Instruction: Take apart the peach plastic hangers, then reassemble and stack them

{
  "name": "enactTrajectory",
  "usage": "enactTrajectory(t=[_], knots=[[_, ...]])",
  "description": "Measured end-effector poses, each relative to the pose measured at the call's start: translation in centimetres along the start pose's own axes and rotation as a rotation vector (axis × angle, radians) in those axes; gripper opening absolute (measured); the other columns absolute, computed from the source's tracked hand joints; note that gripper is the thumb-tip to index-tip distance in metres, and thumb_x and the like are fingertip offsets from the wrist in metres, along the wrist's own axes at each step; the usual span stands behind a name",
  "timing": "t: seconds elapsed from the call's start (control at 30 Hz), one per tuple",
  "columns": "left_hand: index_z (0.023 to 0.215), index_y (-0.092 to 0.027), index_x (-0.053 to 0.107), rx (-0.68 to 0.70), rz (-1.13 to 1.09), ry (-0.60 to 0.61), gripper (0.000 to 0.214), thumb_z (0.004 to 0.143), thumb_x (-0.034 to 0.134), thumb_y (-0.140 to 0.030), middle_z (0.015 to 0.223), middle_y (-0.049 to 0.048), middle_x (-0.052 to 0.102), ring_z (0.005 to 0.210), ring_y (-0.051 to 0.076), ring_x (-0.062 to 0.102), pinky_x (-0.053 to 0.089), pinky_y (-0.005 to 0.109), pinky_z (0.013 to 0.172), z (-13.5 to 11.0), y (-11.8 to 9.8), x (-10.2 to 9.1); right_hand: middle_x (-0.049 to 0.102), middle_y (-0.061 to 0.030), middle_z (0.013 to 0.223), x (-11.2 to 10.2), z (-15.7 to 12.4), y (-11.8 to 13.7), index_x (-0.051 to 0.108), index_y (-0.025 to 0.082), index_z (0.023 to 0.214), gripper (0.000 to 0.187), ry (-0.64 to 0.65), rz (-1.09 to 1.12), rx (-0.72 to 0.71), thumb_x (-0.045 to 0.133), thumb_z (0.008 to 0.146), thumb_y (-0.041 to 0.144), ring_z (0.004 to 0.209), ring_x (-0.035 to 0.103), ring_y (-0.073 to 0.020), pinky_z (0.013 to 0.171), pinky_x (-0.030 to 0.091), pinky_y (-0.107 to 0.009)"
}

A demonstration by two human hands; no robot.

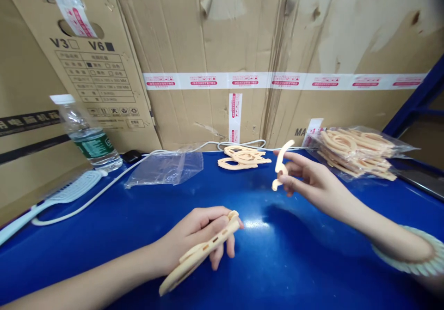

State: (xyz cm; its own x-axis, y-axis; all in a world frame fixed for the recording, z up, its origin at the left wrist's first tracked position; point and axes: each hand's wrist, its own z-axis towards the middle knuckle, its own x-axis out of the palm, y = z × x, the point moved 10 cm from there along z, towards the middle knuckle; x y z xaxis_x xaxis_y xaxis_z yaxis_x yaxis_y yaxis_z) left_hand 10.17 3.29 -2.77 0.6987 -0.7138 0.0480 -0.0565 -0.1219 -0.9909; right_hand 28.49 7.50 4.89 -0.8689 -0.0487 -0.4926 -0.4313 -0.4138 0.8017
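While the left hand (201,227) pinches a slotted piece (201,253), the right hand (310,178), grip closed, holds a partly hidden curved piece (281,160).

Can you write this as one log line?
left hand: holds slotted beige piece; right hand: holds curved beige piece; pieces: apart

We counted two bare hands (197,225), two held curved cream plastic pieces (199,254) (others, stacked and bagged, defied our count), one clear plastic green-labelled bottle (93,144), one pale-blue plastic hairbrush (78,187), one flat clear plastic bag (166,168), and one pale-green ribbed wristband (411,267).
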Motion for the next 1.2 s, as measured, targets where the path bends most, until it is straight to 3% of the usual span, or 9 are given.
enactTrajectory(t=[0.2, 0.33, 0.5, 0.57, 0.7, 0.9, 1.03, 1.13, 1.2], knots=[[0.102, -0.016, 0.07, 0.022, -0.253, -0.114, 0.029, 0.084, 0.07, -0.038, 0.091, 0.0091, 0.073, 0.076, 0.016, 0.066, 0.051, 0.022, 0.072, 0.5, -0.2, -2.3, 0.058, 0.0009, 0.074, 0.1, -0.3, -5.2, 0.033, 0.018, 0.141, 0.056, 0.319, -0.236, 0.297, 0.051, 0.088, 0.023, 0.056, 0.057, -0.0133, 0.047, 0.053, -0.025], [0.098, -0.017, 0.072, -0.047, -0.371, -0.264, 0.019, 0.085, 0.069, -0.031, 0.094, 0.0075, 0.071, 0.078, 0.017, 0.067, 0.053, 0.024, 0.07, 0.5, 0.4, -3.7, 0.06, 0.0014, 0.073, -0.1, -0.7, -6.7, 0.034, 0.019, 0.136, 0.049, 0.361, -0.31, 0.429, 0.048, 0.089, 0.015, 0.048, 0.056, -0.0103, 0.045, 0.051, -0.022], [0.098, -0.017, 0.072, -0.054, -0.481, -0.376, 0.015, 0.084, 0.067, -0.018, 0.096, 0.007, 0.07, 0.081, 0.017, 0.067, 0.056, 0.026, 0.072, 0.3, 0.4, -4.3, 0.062, 0.0013, 0.067, -0.3, -0.9, -6.7, 0.04, 0.017, 0.129, 0.041, 0.373, -0.419, 0.444, 0.047, 0.089, 0.015, 0.046, 0.057, -0.0119, 0.04, 0.047, -0.021], [0.1, -0.018, 0.072, -0.069, -0.493, -0.426, 0.018, 0.086, 0.062, -0.013, 0.096, 0.0065, 0.069, 0.079, 0.016, 0.067, 0.056, 0.026, 0.069, 0.0, 0.4, -4.5, 0.063, -0.0002, 0.065, -0.6, -0.7, -6.2, 0.046, 0.015, 0.125, 0.035, 0.359, -0.55, 0.382, 0.048, 0.09, 0.017, 0.048, 0.059, -0.0142, 0.043, 0.047, -0.023], [0.105, -0.019, 0.07, -0.079, -0.508, -0.471, 0.024, 0.089, 0.056, -0.009, 0.096, 0.0069, 0.069, 0.075, 0.016, 0.067, 0.056, 0.026, 0.067, -0.2, 0.5, -4.8, 0.067, -0.0059, 0.068, -1.9, 0.0, -3.9, 0.057, 0.015, 0.114, 0.027, 0.16, -0.935, 0.206, 0.054, 0.089, 0.024, 0.063, 0.066, -0.0227, 0.054, 0.045, -0.029], [0.109, -0.013, 0.069, -0.066, -0.598, -0.445, 0.03, 0.099, 0.044, -0.026, 0.098, 0.0113, 0.068, 0.084, 0.019, 0.067, 0.055, 0.03, 0.075, 0.1, 0.6, -4.8, 0.068, -0.0039, 0.084, 2.8, -1.6, 2.1, 0.054, 0.019, 0.116, 0.025, 0.075, -0.643, -0.174, 0.048, 0.092, 0.021, 0.074, 0.064, -0.0178, 0.061, 0.048, -0.027], [0.113, -0.013, 0.067, -0.046, -0.57, -0.409, 0.026, 0.09, 0.058, -0.022, 0.106, 0.0108, 0.066, 0.091, 0.02, 0.064, 0.053, 0.031, 0.08, -0.1, 0.3, -4.4, 0.067, -0.0086, 0.106, 7.4, -4.4, 6.5, 0.053, 0.018, 0.122, 0.03, 0.247, -0.516, -0.476, 0.046, 0.093, 0.014, 0.094, 0.061, -0.0189, 0.082, 0.051, -0.033], [0.12, -0.02, 0.063, -0.015, -0.444, -0.341, 0.049, 0.073, 0.07, -0.006, 0.109, 0.0066, 0.065, 0.092, 0.02, 0.064, 0.05, 0.031, 0.083, -0.1, -0.3, -3.9, 0.062, -0.0104, 0.125, 10.1, -6.7, 8.2, 0.052, 0.015, 0.129, 0.035, 0.402, -0.566, -0.671, 0.045, 0.095, 0.014, 0.116, 0.053, -0.0216, 0.097, 0.046, -0.035], [0.125, -0.023, 0.06, -0.001, -0.378, -0.296, 0.055, 0.073, 0.072, -0.01, 0.107, 0.0048, 0.065, 0.091, 0.02, 0.064, 0.049, 0.031, 0.084, -0.1, -0.4, -3.4, 0.058, -0.0098, 0.134, 11.0, -7.8, 8.5, 0.052, 0.014, 0.132, 0.036, 0.417, -0.656, -0.782, 0.045, 0.097, 0.015, 0.126, 0.047, -0.024, 0.102, 0.043, -0.038]])
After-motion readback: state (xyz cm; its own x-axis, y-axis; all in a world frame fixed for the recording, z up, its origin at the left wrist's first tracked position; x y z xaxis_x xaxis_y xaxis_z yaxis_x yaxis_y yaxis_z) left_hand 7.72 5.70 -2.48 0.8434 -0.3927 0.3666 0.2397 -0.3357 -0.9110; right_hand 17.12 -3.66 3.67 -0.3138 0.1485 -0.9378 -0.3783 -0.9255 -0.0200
